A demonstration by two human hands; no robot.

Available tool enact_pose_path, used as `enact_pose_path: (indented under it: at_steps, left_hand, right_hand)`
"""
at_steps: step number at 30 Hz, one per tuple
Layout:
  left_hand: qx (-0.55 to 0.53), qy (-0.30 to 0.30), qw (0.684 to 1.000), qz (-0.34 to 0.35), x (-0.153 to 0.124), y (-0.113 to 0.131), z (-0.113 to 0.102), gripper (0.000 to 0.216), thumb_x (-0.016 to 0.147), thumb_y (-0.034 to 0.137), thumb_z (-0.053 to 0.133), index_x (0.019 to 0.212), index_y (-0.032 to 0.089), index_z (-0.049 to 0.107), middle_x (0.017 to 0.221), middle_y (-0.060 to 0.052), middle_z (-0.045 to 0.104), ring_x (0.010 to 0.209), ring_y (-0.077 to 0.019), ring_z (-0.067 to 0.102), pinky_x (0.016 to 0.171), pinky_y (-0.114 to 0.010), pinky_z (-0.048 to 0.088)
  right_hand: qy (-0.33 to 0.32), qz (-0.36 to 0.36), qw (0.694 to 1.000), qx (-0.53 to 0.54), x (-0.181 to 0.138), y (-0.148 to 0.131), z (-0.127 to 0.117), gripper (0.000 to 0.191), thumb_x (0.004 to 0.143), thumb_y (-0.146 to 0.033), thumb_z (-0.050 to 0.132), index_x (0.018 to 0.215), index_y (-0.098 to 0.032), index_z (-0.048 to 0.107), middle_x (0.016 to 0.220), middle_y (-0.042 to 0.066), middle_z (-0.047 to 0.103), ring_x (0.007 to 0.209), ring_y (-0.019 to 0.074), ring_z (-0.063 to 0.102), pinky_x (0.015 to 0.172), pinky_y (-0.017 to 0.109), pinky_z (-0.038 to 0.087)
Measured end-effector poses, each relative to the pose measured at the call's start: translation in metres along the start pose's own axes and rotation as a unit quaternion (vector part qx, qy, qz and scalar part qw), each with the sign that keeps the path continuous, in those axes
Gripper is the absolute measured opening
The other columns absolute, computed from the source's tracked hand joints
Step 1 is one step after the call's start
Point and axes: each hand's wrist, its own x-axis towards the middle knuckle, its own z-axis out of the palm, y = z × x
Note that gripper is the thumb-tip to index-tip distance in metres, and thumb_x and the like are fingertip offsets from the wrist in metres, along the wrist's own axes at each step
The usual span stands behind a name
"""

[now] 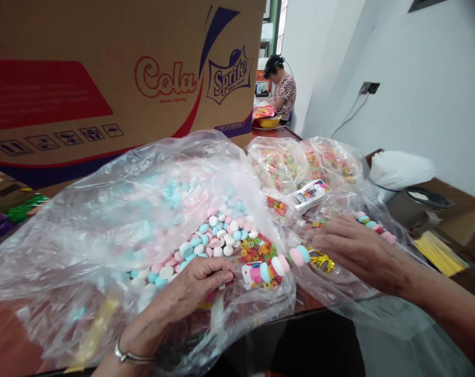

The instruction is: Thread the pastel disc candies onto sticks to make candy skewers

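On my feed a big carton (162,31) stands behind a clear bag (84,225) of pastel sweets, kept near the hands presumably for easy reach. My right hand (355,251) curls at the far end of a candy skewer (276,267), my left hand (200,283) pinching its near end, likely for steadiness; gold ties (321,260) lie just below. The right fingertips are hidden, so I cannot tell whether they grip; creased plastic blurs the bag's deeper sweets
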Motion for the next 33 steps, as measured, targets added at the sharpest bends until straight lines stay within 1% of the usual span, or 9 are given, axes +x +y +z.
enact_pose_path:
  at_steps: [4, 8, 10, 12, 16, 20, 24, 28, 33]
  left_hand:
    - [0.027, -0.017, 0.999, 0.012, 0.000, 0.005, -0.004, 0.023, 0.088, 0.035, 0.060, 0.078, 0.017, 0.071, 0.072, 0.000, 0.061, 0.069, -0.0149, 0.052, 0.064, -0.022, 0.038]
    - [0.008, -0.076, 0.997, 0.020, 0.000, 0.007, -0.008, 0.026, 0.089, 0.036, 0.059, 0.078, 0.016, 0.072, 0.069, 0.001, 0.061, 0.065, -0.0136, 0.050, 0.062, -0.022, 0.038]
    - [-0.002, -0.088, 0.996, 0.017, 0.000, 0.004, -0.009, 0.025, 0.089, 0.036, 0.060, 0.079, 0.016, 0.073, 0.072, 0.000, 0.063, 0.068, -0.0145, 0.052, 0.065, -0.022, 0.039]
    - [-0.011, -0.081, 0.997, 0.012, 0.002, -0.002, -0.009, 0.022, 0.087, 0.035, 0.063, 0.081, 0.016, 0.074, 0.076, -0.002, 0.066, 0.072, -0.0155, 0.055, 0.066, -0.022, 0.041]
    - [-0.038, -0.051, 0.998, 0.002, 0.003, -0.011, -0.013, 0.021, 0.085, 0.036, 0.066, 0.084, 0.017, 0.074, 0.078, -0.002, 0.067, 0.068, -0.0140, 0.055, 0.062, -0.021, 0.041]
    - [-0.002, -0.048, 0.998, 0.029, 0.002, -0.007, -0.017, 0.023, 0.087, 0.036, 0.063, 0.084, 0.016, 0.075, 0.078, -0.003, 0.069, 0.074, -0.0165, 0.058, 0.068, -0.023, 0.043]
    - [0.007, -0.051, 0.998, 0.046, 0.002, -0.003, -0.019, 0.023, 0.088, 0.035, 0.063, 0.083, 0.017, 0.075, 0.076, -0.003, 0.068, 0.072, -0.0164, 0.058, 0.067, -0.023, 0.043]
    - [0.019, -0.072, 0.996, 0.052, 0.002, -0.005, -0.018, 0.024, 0.089, 0.036, 0.062, 0.083, 0.016, 0.075, 0.074, -0.002, 0.066, 0.070, -0.0156, 0.056, 0.065, -0.022, 0.042]
    - [0.030, -0.050, 0.998, 0.035, 0.001, -0.005, -0.013, 0.023, 0.088, 0.036, 0.062, 0.080, 0.018, 0.073, 0.074, -0.001, 0.064, 0.070, -0.0156, 0.055, 0.065, -0.022, 0.041]
  right_hand:
    - [-0.019, -0.011, 1.000, 0.008, 0.004, 0.002, 0.000, 0.024, 0.098, -0.021, 0.042, 0.100, -0.022, 0.065, 0.096, 0.007, 0.067, 0.088, 0.0199, 0.060, 0.078, 0.034, 0.042]
    - [-0.025, -0.006, 1.000, 0.012, 0.004, 0.004, 0.000, 0.022, 0.098, -0.022, 0.043, 0.103, -0.021, 0.065, 0.096, 0.007, 0.067, 0.088, 0.0202, 0.061, 0.078, 0.034, 0.043]
    - [-0.030, 0.000, 0.999, 0.021, 0.004, 0.004, 0.001, 0.023, 0.098, -0.023, 0.042, 0.102, -0.022, 0.065, 0.096, 0.007, 0.067, 0.088, 0.0200, 0.061, 0.079, 0.034, 0.045]
    - [-0.040, 0.006, 0.998, 0.042, 0.004, 0.003, 0.002, 0.025, 0.099, -0.023, 0.041, 0.102, -0.022, 0.065, 0.098, 0.007, 0.068, 0.089, 0.0195, 0.062, 0.079, 0.033, 0.046]
    - [-0.064, 0.002, 0.995, 0.071, 0.003, 0.003, 0.006, 0.029, 0.100, -0.024, 0.037, 0.102, -0.023, 0.066, 0.099, 0.007, 0.068, 0.090, 0.0195, 0.063, 0.079, 0.032, 0.049]
    - [-0.073, 0.009, 0.996, 0.050, 0.003, 0.004, 0.006, 0.024, 0.099, -0.023, 0.041, 0.104, -0.021, 0.065, 0.097, 0.007, 0.068, 0.089, 0.0207, 0.061, 0.081, 0.036, 0.045]
    - [-0.050, -0.006, 0.998, 0.046, 0.007, 0.001, 0.003, 0.022, 0.098, -0.024, 0.044, 0.102, -0.022, 0.066, 0.094, 0.006, 0.067, 0.089, 0.0198, 0.061, 0.083, 0.035, 0.043]
    - [-0.027, -0.008, 0.999, 0.039, 0.011, -0.003, 0.002, 0.022, 0.097, -0.022, 0.045, 0.100, -0.022, 0.066, 0.090, 0.006, 0.067, 0.086, 0.0194, 0.060, 0.080, 0.034, 0.042]
    - [-0.005, -0.025, 1.000, -0.007, 0.010, -0.008, 0.004, 0.023, 0.096, -0.020, 0.044, 0.097, -0.022, 0.067, 0.092, 0.008, 0.068, 0.087, 0.0209, 0.060, 0.080, 0.036, 0.041]
